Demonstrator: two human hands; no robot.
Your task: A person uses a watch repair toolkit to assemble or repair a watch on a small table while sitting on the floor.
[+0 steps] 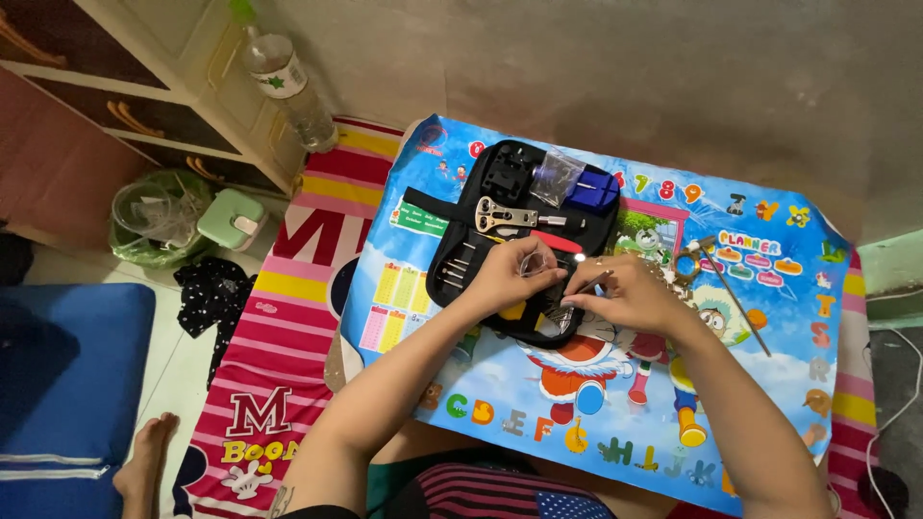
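Note:
An open black tool case (452,252) lies on a small table with a colourful cartoon top (538,394). My left hand (508,276) rests over the case's lower part and pinches a small clear plastic bag (536,262). My right hand (627,291) is just to its right and holds a thin metal tool (593,282) whose tip points at the bag. In the case sit a silver pronged wrench (505,216), a blue block (592,190), a black holder (507,173) and another clear bag (556,176).
A small hammer (735,298) lies on the table right of my right hand. A plastic bottle (285,85) stands by a cabinet at the back left. A striped mat (284,336), a green box (231,219), a blue cushion (67,384) and someone's bare foot (144,463) are at left.

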